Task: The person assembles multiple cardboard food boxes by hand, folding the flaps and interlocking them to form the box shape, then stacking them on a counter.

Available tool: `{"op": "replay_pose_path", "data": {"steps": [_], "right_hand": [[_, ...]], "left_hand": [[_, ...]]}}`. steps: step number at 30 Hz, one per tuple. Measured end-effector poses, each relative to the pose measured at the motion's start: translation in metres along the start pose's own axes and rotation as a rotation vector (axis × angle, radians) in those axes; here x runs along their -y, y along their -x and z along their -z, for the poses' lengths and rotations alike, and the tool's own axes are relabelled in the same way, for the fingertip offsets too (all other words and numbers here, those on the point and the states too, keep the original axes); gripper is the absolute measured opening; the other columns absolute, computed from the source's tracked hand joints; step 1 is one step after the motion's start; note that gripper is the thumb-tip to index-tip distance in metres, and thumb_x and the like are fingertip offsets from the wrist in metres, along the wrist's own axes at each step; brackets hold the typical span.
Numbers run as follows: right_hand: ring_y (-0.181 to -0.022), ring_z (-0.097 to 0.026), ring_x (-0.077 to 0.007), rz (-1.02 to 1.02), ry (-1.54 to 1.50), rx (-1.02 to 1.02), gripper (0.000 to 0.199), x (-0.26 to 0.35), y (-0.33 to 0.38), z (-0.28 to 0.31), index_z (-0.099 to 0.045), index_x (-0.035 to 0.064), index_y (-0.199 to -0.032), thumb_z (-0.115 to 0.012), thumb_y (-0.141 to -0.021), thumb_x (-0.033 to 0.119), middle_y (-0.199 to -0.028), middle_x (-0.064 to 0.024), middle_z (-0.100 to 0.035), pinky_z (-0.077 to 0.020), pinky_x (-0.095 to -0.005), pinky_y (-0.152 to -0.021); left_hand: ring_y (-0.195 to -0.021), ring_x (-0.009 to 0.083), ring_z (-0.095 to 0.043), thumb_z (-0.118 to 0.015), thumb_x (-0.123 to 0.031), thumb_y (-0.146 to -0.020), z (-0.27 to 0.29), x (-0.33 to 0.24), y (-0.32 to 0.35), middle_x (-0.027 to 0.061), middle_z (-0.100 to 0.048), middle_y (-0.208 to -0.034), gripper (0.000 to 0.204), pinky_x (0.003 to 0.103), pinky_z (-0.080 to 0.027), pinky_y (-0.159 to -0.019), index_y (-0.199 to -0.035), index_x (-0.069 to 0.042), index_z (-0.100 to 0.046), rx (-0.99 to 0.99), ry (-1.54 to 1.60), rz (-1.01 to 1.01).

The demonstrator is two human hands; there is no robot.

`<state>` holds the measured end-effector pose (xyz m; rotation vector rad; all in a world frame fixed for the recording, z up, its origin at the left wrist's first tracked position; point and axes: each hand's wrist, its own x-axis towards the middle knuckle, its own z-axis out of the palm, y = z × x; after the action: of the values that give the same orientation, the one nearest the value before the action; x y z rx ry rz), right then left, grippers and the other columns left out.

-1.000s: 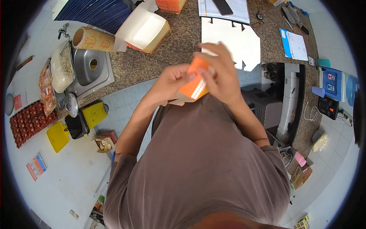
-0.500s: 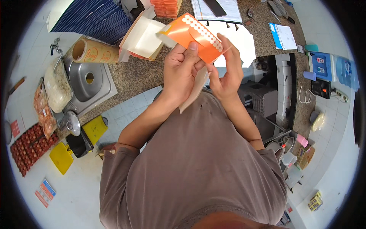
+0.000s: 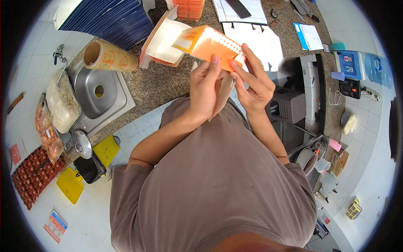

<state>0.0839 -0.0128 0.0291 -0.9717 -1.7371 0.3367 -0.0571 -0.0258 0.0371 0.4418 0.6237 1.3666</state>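
Thumb in front, fingers behind, the left hand grips an orange carton; the right hand pinches its right-hand corner with the fingertips. The carton is raised at the counter's near edge, its long axis slanting from upper left down to lower right — yellowish end toward the stacked cartons. It looks glossy, partly folded, with a band of white dots along the upper edge — a pale flap hangs below. Beneath lies the speckled counter.
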Motion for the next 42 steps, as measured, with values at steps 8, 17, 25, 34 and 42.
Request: {"op": "replay_pose_path", "data": {"steps": [8,17,25,34,42], "right_hand": [[-0.13,-0.064,-0.0387,-0.1,0.071,0.16,0.046,0.019,-0.009,-0.012,-0.08,0.0028,-0.121,-0.085,-0.076,-0.004,-0.144,-0.026,-0.063,-0.0551,-0.0421,-0.107],[-0.13,-0.064,-0.0413,0.041,0.03,0.152,0.049,0.032,-0.023,-0.024,-0.077,0.0006,-0.124,-0.087,-0.076,0.001,-0.147,-0.0301,-0.059,-0.0569,-0.0439,-0.107],[-0.127,-0.066,-0.0403,0.078,-0.003,-0.023,0.04,0.028,-0.017,-0.036,-0.081,-0.0006,-0.114,-0.087,-0.074,-0.002,-0.143,-0.0301,-0.061,-0.0577,-0.0433,-0.106],[-0.123,-0.067,-0.0346,-0.001,0.091,-0.021,0.035,0.027,-0.021,-0.027,-0.084,0.0047,-0.107,-0.09,-0.073,-0.002,-0.134,-0.0233,-0.064,-0.0579,-0.0433,-0.106],[-0.131,-0.055,-0.0387,-0.051,0.447,0.146,0.049,0.035,-0.019,-0.006,-0.079,0.0118,-0.115,-0.093,-0.074,0.035,-0.142,-0.0208,-0.056,-0.0438,-0.0511,-0.113]], "left_hand": [[-0.108,0.0219,-0.074,-0.044,-0.035,-0.116,0.025,-0.019,0.003,0.0175,-0.073,-0.121,0.047,0.033,-0.057,-0.094,-0.13,0.005,-0.061,-0.033,0.036,0.009],[-0.131,0.0226,-0.064,-0.039,-0.032,-0.117,0.033,-0.031,0.002,0.0165,-0.065,-0.14,0.045,0.04,-0.051,-0.11,-0.142,0.003,-0.055,0.096,0.104,-0.108],[-0.121,0.0185,-0.067,-0.037,-0.03,-0.118,0.057,-0.032,0.004,0.017,-0.069,-0.127,0.045,0.038,-0.054,-0.099,-0.131,0.006,-0.061,0.209,-0.204,-0.084],[-0.101,0.0205,-0.074,-0.044,-0.026,-0.116,0.029,-0.034,-0.009,0.013,-0.075,-0.11,0.044,0.033,-0.057,-0.1,-0.118,0.011,-0.067,0.103,-0.189,-0.16],[-0.082,0.0198,-0.075,-0.062,-0.016,-0.104,0.058,-0.075,-0.056,0.0114,-0.08,-0.094,0.024,0.035,-0.055,-0.085,-0.113,-0.001,-0.078,0.695,-1.221,-0.01]]}}
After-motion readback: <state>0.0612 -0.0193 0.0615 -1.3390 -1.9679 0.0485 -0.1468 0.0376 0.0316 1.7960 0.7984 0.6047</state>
